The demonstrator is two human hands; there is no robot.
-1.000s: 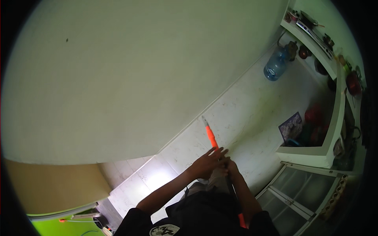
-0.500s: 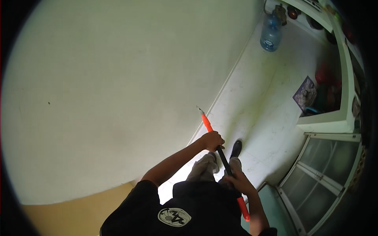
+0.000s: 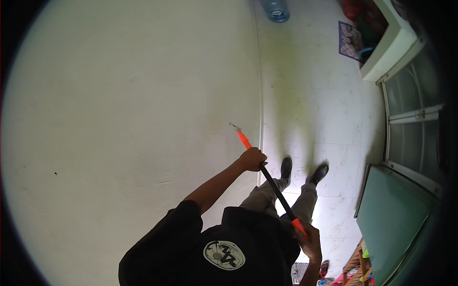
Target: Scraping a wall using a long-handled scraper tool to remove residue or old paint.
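Note:
A long-handled scraper (image 3: 276, 189) runs slantwise in front of my body, with a black shaft, orange-red sections at both ends and a small grey metal head. My left hand (image 3: 253, 159) is wrapped around it just below the upper orange-red section. Lower down, my right hand (image 3: 310, 242) grips the orange-red end near my waist. The metal head (image 3: 234, 127) points toward the pale wall (image 3: 143, 105); whether it touches the surface, I cannot tell.
Along the wall's base lies a pale tiled floor (image 3: 336, 114), where my dark shoes stand. A blue water bottle (image 3: 277, 12) is by the wall ahead. To the right are a white shelf unit (image 3: 389, 59), a patterned purple sheet (image 3: 349, 40), glazed panels and a green door (image 3: 389, 209).
My view has turned, with the bottle and shelf shifting up and the green door coming further into sight. My right hand has moved from the black shaft to the orange-red end.

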